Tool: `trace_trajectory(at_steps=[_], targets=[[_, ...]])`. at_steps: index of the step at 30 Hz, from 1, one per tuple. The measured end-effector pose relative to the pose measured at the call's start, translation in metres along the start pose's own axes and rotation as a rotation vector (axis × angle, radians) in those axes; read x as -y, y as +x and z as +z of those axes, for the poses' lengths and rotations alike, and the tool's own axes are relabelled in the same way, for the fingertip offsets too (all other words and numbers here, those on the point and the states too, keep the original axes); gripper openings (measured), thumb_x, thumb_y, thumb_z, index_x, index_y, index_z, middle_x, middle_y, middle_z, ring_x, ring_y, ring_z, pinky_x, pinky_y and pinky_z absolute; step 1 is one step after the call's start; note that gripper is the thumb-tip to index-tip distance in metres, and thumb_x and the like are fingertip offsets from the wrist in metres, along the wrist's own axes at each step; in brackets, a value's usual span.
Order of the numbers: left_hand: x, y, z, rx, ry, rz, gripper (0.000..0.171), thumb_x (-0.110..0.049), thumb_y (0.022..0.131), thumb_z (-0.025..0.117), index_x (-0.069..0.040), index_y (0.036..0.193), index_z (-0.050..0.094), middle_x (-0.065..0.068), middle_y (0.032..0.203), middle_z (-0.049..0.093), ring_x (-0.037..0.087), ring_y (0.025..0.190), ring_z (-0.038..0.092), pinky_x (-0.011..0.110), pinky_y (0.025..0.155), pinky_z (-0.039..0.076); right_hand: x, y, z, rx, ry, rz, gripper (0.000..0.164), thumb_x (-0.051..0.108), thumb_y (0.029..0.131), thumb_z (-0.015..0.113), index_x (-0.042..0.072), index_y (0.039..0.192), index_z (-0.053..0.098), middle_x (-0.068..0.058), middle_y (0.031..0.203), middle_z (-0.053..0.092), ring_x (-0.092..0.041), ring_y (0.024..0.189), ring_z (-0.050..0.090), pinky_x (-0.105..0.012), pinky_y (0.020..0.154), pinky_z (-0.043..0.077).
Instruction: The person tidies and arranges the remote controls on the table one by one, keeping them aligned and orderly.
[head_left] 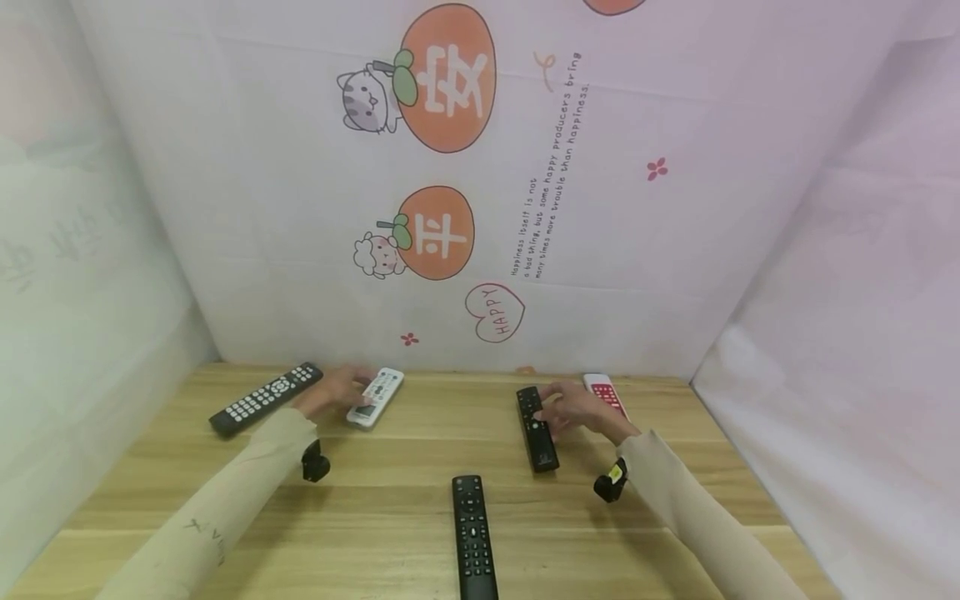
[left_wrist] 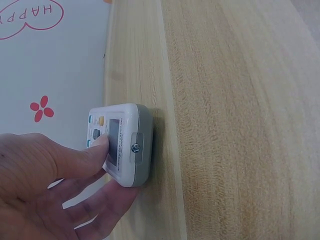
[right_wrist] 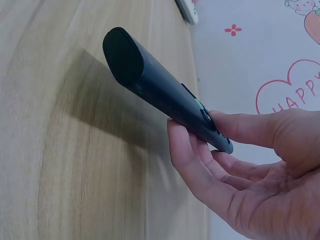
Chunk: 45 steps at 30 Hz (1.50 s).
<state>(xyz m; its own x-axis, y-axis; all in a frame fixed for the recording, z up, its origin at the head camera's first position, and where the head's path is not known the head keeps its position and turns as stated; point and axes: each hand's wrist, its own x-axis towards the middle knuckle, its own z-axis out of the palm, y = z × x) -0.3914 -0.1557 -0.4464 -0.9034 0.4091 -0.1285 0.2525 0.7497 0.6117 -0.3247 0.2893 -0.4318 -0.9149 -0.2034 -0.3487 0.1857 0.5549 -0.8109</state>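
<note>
Bright, diffuse light of unseen source fills the head view, paling the white printed backdrop point(head_left: 615, 300), with a greenish cast on the left fabric wall point(head_left: 75, 275), a pinkish one on the right fabric wall point(head_left: 862, 333), and faint shadows on the wooden tabletop point(head_left: 390, 500) near both forearms. Both wrist views are dimmer and cooler; a soft shadow edges the white remote control point(left_wrist: 125, 150), while a broad, blurry-edged one falls beside the black remote control point(right_wrist: 160, 90), whose near end sinks almost to black. Fine detail is soft throughout, small button markings smearing beyond reading.
</note>
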Motion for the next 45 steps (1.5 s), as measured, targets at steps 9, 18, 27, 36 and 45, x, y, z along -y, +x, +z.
trace_trajectory(at_steps=[9,18,27,36,45], targets=[[-0.012,-0.006,-0.001,0.000,0.006,-0.015,0.063,-0.005,0.091,0.074,0.010,0.147,0.049,0.035,0.143,0.056,0.052,0.134,0.052,0.060,0.117,0.041,0.005,-0.012,0.002,0.069,0.088,-0.050,0.049,0.000,0.097,0.067,-0.014,0.138,0.045,-0.019,0.097,0.069,-0.026,0.080,0.071,-0.048,0.084,0.066],[-0.008,-0.001,0.001,0.008,0.032,-0.009,0.063,-0.008,0.091,0.076,0.009,0.146,0.051,0.033,0.142,0.058,0.051,0.135,0.051,0.061,0.119,0.039,0.006,-0.025,0.004,0.096,0.146,-0.113,0.071,-0.004,0.096,0.065,-0.008,0.155,0.026,-0.022,0.106,0.069,-0.027,0.083,0.072,-0.050,0.083,0.066],[-0.015,-0.006,0.001,-0.004,0.032,-0.043,0.062,-0.003,0.092,0.073,0.010,0.147,0.049,0.035,0.144,0.055,0.053,0.137,0.049,0.061,0.120,0.037,0.009,-0.035,0.007,0.129,0.139,-0.176,0.074,-0.007,0.097,0.060,-0.003,0.160,0.022,-0.025,0.107,0.069,-0.027,0.083,0.071,-0.056,0.084,0.064],[-0.016,-0.008,0.002,-0.008,0.023,-0.053,0.062,-0.003,0.093,0.071,0.010,0.148,0.047,0.035,0.145,0.054,0.053,0.137,0.048,0.062,0.120,0.037,0.006,-0.044,0.015,0.118,0.175,-0.179,0.073,-0.006,0.096,0.066,-0.005,0.157,0.027,-0.029,0.105,0.071,-0.030,0.081,0.074,-0.062,0.083,0.063],[-0.014,-0.011,0.002,-0.006,-0.015,-0.055,0.062,0.001,0.090,0.070,0.011,0.147,0.049,0.036,0.148,0.051,0.052,0.134,0.051,0.064,0.118,0.038,0.002,-0.055,0.028,0.185,0.168,-0.164,0.069,-0.008,0.096,0.064,-0.003,0.155,0.027,-0.024,0.105,0.067,-0.030,0.087,0.074,-0.054,0.078,0.066]])
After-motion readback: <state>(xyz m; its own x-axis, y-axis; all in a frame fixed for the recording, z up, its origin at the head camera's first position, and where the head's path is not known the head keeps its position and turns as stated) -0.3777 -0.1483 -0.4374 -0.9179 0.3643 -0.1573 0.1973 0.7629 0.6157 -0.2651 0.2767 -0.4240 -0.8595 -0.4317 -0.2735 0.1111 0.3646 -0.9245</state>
